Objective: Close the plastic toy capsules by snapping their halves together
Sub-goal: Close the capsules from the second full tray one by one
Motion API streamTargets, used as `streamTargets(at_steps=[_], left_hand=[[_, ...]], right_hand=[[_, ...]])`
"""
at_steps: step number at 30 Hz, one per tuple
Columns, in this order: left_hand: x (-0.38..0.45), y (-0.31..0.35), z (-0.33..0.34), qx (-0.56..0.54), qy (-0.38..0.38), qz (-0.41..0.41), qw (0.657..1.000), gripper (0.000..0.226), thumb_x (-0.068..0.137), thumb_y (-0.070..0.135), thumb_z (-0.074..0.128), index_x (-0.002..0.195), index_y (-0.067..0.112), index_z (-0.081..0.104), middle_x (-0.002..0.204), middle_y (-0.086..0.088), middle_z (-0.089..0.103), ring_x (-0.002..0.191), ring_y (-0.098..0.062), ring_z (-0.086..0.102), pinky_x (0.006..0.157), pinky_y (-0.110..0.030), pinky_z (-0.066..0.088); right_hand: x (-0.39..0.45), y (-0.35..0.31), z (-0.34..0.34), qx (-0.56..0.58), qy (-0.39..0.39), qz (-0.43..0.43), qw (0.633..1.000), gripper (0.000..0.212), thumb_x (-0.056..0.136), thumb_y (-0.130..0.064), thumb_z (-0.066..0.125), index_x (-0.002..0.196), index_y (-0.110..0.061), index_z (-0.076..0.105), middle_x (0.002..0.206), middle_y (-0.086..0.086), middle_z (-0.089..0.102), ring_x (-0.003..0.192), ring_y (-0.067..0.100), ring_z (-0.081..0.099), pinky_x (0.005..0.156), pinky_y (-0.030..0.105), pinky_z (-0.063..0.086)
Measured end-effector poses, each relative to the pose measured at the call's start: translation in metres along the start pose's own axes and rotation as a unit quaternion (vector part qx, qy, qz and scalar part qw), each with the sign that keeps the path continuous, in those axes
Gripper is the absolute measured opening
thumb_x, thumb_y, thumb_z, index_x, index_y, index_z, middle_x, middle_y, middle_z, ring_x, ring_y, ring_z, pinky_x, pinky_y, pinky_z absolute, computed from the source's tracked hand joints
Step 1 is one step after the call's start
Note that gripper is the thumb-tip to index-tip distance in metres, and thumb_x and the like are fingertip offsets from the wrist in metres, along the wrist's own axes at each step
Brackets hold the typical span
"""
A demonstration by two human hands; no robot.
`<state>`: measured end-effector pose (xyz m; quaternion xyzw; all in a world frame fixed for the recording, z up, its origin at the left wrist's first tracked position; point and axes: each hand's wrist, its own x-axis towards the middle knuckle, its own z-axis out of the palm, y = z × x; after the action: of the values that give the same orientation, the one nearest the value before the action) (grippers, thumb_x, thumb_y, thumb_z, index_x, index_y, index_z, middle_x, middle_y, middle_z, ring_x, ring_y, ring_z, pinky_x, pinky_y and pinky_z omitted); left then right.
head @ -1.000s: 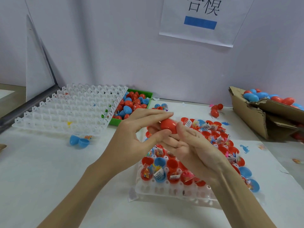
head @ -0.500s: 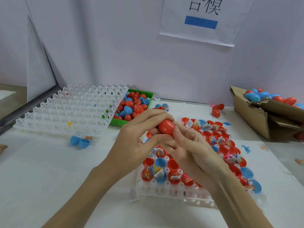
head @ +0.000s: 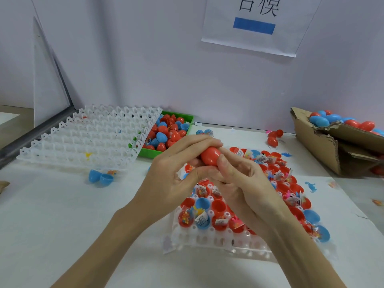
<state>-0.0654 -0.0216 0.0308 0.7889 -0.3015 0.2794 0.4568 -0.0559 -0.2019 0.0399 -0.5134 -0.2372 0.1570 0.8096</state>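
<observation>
From my head camera, little has changed since a moment ago: my left hand [head: 176, 173] and right hand [head: 239, 183] are still clamped together on the same red capsule [head: 210, 156], held above the far end of the filled tray [head: 207, 240]. My left fingers now curl a bit further over its top, and my right thumb presses against its near side; the capsule looks like a whole egg, though I cannot tell whether its seam is fully seated. The hands have drifted slightly toward me compared with a second ago.

Below my wrists the filled tray sits on the white tabletop [head: 52, 215], its cups loaded with open red and blue halves holding small packets and toys; my right forearm hides much of its middle. To the left lies an empty clear tray [head: 83, 138], its far corner overlapping the green bin [head: 182, 117] of closed capsules. An open blue capsule [head: 99, 177] lies just before that empty tray. At the far right a torn cardboard box [head: 315, 146] holds more red and blue capsules, and a few loose red capsules [head: 273, 138] lie near the wall. A paper sign [head: 255, 26] hangs above.
</observation>
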Motion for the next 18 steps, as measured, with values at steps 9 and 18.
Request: streamTargets(at_steps=[9, 18], left_hand=[[-0.001, 0.002, 0.013, -0.300, 0.061, -0.293, 0.905, 0.037, 0.101, 0.046, 0.057, 0.124, 0.019, 0.070, 0.113, -0.004, 0.076, 0.106, -0.019, 0.073, 0.094, -0.032, 0.059], [0.002, 0.000, 0.007, -0.459, 0.038, -0.365, 0.809, 0.041, 0.092, 0.020, 0.069, 0.123, -0.007, 0.068, 0.117, -0.027, 0.073, 0.108, -0.034, 0.072, 0.098, -0.036, 0.059]], right_hand=[[0.003, 0.019, -0.006, -0.556, 0.171, -0.269, 0.767, 0.048, 0.086, -0.030, 0.081, 0.128, -0.016, 0.066, 0.116, -0.005, 0.069, 0.108, 0.004, 0.064, 0.096, 0.016, 0.051], [0.003, 0.026, -0.002, -0.505, 0.118, -0.243, 0.820, 0.047, 0.099, -0.025, 0.065, 0.145, -0.026, 0.055, 0.138, -0.004, 0.053, 0.134, 0.016, 0.050, 0.106, 0.030, 0.048]])
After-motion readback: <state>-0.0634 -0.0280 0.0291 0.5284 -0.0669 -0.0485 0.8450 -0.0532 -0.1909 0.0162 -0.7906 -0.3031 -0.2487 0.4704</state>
